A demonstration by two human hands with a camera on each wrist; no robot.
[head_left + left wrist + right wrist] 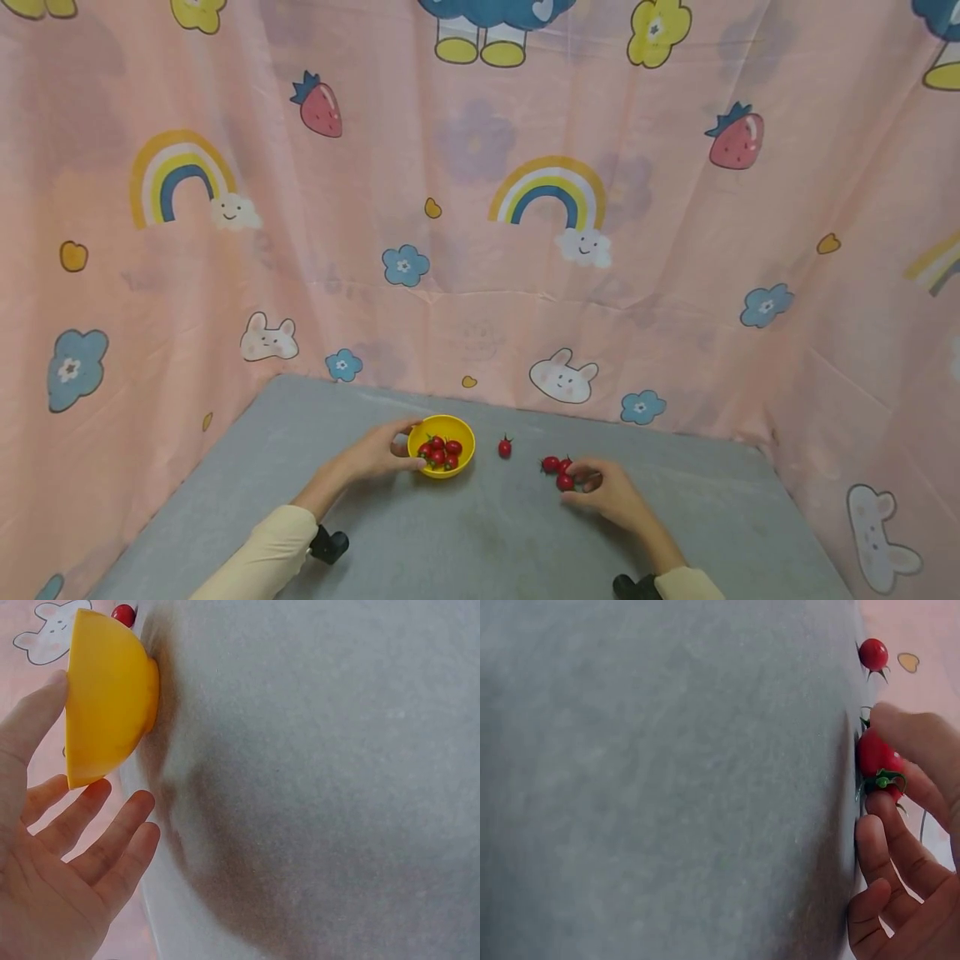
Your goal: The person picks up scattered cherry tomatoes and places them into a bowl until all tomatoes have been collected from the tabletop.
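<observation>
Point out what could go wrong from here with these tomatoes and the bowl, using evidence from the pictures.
The right hand, at the clustered tomatoes, could set one rolling, since they lie so close together. The lone tomato, between that cluster and the yellow bowl, might be knocked by a low sweep towards the bowl. The left hand, at the bowl's rim, could tip it and spill the tomatoes inside.

The left hand (pixel 381 451) holds a yellow bowl (pixel 442 425) of red tomatoes (pixel 437 457) while the right hand (pixel 611 495) pinches another tomato (pixel 565 482).
</observation>
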